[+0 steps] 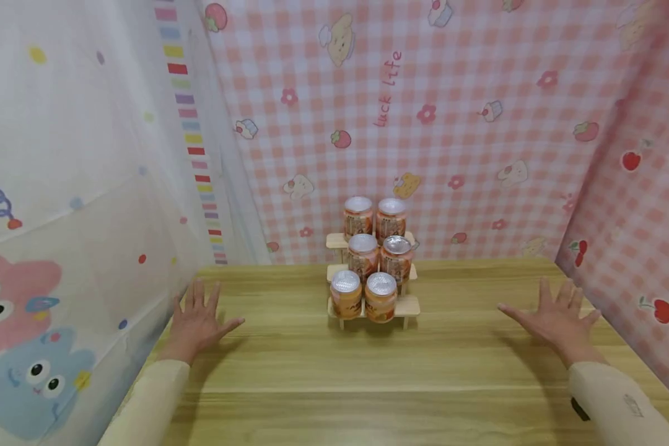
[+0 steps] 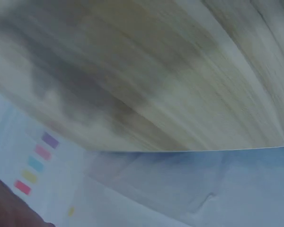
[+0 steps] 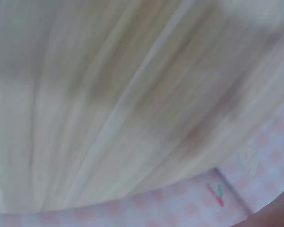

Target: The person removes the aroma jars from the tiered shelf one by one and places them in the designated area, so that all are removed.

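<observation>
In the head view a small three-step wooden rack (image 1: 408,306) stands near the back of the table, with two jars on each step. The jars have orange labels and silvery or whitish lids; among them are a front left jar (image 1: 346,295), a front right jar (image 1: 381,298) and a middle right jar (image 1: 396,257). My left hand (image 1: 197,322) is spread, fingers straight, over the left side of the table, apart from the rack. Over the right side, my right hand (image 1: 560,319) is likewise spread and holds nothing. Only part of each hand shows in its wrist view.
The wood-grain table (image 1: 368,365) ends at a pink checked cloth (image 1: 457,142) behind. A white patterned sheet (image 1: 89,186) hangs along the left, and another checked cloth (image 1: 635,204) along the right. A dark object (image 1: 580,409) shows under the right sleeve.
</observation>
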Tool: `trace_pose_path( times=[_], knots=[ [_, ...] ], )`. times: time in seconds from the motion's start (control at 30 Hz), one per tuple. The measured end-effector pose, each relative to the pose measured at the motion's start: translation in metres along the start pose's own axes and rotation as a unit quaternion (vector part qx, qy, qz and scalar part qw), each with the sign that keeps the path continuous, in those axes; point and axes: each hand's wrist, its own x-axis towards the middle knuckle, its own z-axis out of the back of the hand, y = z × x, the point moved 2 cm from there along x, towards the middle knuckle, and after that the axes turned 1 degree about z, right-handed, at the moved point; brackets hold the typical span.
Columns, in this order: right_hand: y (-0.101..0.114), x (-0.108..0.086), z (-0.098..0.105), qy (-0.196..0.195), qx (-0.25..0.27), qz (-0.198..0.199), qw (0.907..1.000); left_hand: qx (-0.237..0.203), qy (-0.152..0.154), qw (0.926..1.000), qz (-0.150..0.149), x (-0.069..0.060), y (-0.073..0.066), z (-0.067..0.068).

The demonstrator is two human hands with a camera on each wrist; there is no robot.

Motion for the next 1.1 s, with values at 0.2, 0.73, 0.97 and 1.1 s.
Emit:
trace_pose_path(
  times=[0.2,0.73,0.97,1.1],
  knots=[
    [0.008,0.000,0.001,0.011,0.006,0.007,0.9999,-0.007,0.020,0.9998,0.001,0.005,-0.007,0.006],
    [0.034,0.016,0.010,-0.040,0.004,0.035,0.9985,-0.040,0.031,0.9987,-0.010,0.037,-0.043,0.009],
    [0.043,0.019,0.018,-0.044,0.018,0.036,0.9982,-0.029,0.029,0.9991,-0.010,0.045,-0.054,0.016],
    [0.055,0.020,0.018,-0.043,0.024,0.037,0.9981,-0.023,0.020,0.9995,-0.011,0.049,-0.060,0.023]
  ],
)
